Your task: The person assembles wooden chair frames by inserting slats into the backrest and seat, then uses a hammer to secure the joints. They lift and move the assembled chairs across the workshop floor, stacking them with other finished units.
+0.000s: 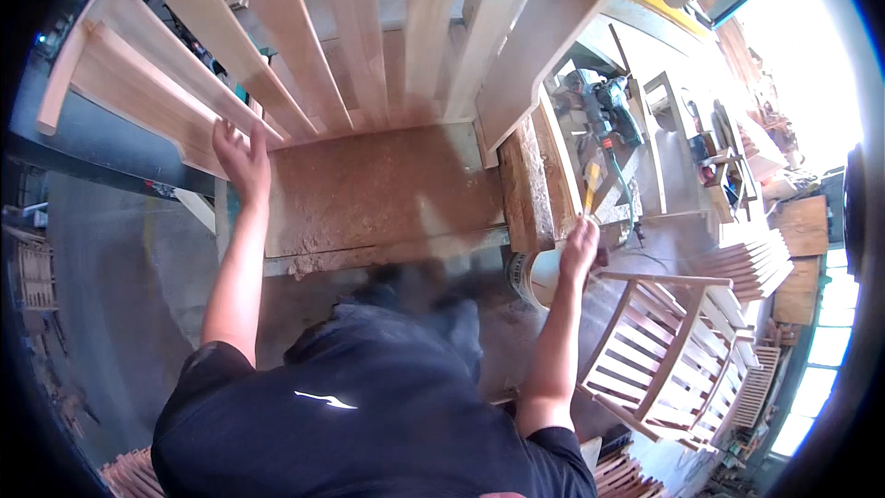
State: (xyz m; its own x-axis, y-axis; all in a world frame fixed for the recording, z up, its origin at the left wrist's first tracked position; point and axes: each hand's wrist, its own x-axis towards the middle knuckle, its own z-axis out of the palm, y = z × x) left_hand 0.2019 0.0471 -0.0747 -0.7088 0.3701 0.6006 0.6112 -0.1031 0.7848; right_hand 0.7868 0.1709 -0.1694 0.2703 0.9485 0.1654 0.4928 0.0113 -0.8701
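Note:
A large pale wooden slatted seat frame (343, 32) rises at the far side of a dusty workbench (387, 184). My left hand (242, 159) is closed on the lower left part of this frame, its fingers at the edge of a slat. Off to the right, my right hand (579, 247) has its fingers pressed together beside the end of a thick wooden block (525, 186). A slim yellow stick (591, 186) reaches from near its fingertips, and something dark shows under the palm; what the hand holds is not clear.
Teal power tools (604, 103) with a hose lie on a side table at the right. A slatted wooden chair (659, 350) stands below it, near stacked curved wooden parts (742, 263). A roll of tape (530, 277) sits under the bench's right corner.

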